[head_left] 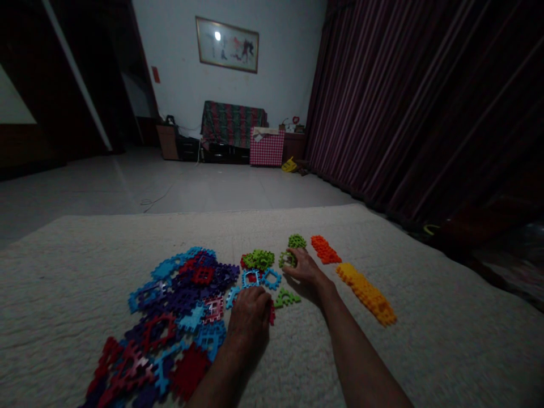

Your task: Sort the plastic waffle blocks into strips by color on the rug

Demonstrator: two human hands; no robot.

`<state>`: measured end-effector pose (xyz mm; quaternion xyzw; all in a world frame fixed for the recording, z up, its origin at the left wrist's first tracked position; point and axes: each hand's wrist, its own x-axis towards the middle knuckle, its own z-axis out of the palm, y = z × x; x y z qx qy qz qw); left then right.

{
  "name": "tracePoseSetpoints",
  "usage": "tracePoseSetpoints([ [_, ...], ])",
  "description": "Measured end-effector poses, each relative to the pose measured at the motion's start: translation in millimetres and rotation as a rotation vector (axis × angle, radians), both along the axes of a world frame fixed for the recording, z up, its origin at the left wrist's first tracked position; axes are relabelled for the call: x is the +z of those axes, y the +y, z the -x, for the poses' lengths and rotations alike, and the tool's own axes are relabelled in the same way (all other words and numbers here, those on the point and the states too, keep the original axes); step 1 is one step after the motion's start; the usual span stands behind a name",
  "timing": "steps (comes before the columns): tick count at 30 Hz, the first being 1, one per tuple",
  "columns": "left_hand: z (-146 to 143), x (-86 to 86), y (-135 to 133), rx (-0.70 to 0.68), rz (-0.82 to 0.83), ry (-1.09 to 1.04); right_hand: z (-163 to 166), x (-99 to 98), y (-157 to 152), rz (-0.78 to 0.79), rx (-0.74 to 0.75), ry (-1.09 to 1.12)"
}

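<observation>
My right hand [304,266] is closed on the edge of a green toothed plastic building piece [285,259], thumb and fingers pinching it just above the mat. Behind it lies a small green stack [297,241]. My left hand [250,313] rests lower and to the left with curled fingers; what they hold, if anything, is hidden. A red piece [272,313] peeks out beside its fingertips. Between the hands are a green piece [287,297] and a light-blue square frame [271,278]. More green pieces [259,259] lie piled beyond my left hand.
A large heap of blue, purple and red pieces [182,294] spreads across the left. An orange row [325,250] and a yellow row [365,292] lie to the right on the cream quilted mat [425,340]. Purple curtains [382,102] hang at the right.
</observation>
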<state>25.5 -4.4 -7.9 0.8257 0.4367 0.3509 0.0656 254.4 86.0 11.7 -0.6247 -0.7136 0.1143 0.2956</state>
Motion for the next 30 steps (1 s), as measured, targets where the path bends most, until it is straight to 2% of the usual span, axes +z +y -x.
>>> tracePoseSetpoints([
  [7, 1, -2.2, 2, -0.016, -0.006, 0.022, 10, 12.8, -11, 0.077, 0.018, -0.101],
  [12, 0, -1.1, 1, -0.006, -0.014, 0.002, 19, 13.2, -18, -0.003, -0.036, -0.078],
  [17, 1, -4.0, 4, -0.020, -0.020, 0.019, 12, 6.8, -6, -0.082, 0.030, 0.057],
  [19, 1, -4.9, 4, -0.023, -0.023, 0.023, 4, 3.0, 3, -0.188, -0.028, 0.185],
  [22, 1, -4.3, 3, -0.021, -0.037, 0.002, -9, -3.3, 12, -0.368, -0.242, 0.332],
  [24, 1, -3.0, 2, -0.013, -0.037, -0.008, -15, -7.6, 14, -0.429, -0.369, 0.353],
  [26, 2, -1.9, 2, -0.021, -0.029, 0.002, -17, -11.3, 13, -0.414, -0.429, 0.331],
  [30, 3, -2.6, 3, -0.027, -0.015, 0.023, -12, -14.2, 9, -0.323, -0.430, 0.258],
])
